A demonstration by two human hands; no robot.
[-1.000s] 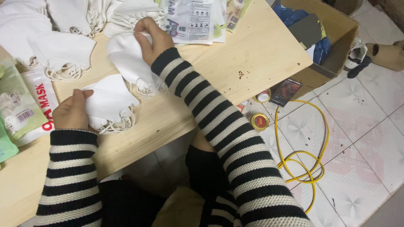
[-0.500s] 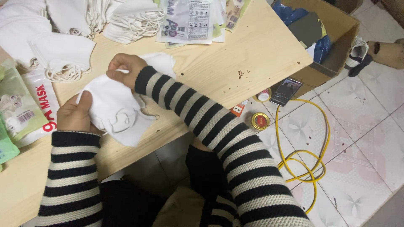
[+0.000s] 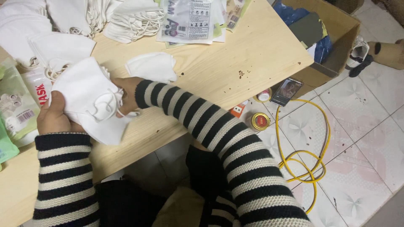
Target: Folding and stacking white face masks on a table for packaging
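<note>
Table (image 3: 219, 71): light wood, and you've got it pretty much buried in masks along the far edge.
Box (image 3: 336, 33): cardboard, on the floor past the table's right end.
Cable (image 3: 311, 164): yellow, looped on the tiles, with a phone (image 3: 286, 91) just beside it.
Mask stack (image 3: 90, 101): white, at the near edge of the table, between both your hands.
Left hand (image 3: 52, 115): you're gripping the stack's left side, thumb on top.
Right hand (image 3: 126, 90): fingers pressed together, pinching the stack's ear loops.
Loose mask (image 3: 152, 66): lying flat just behind your right hand.

Head cam, looks steeply down, close on table (image 3: 261, 46).
</note>
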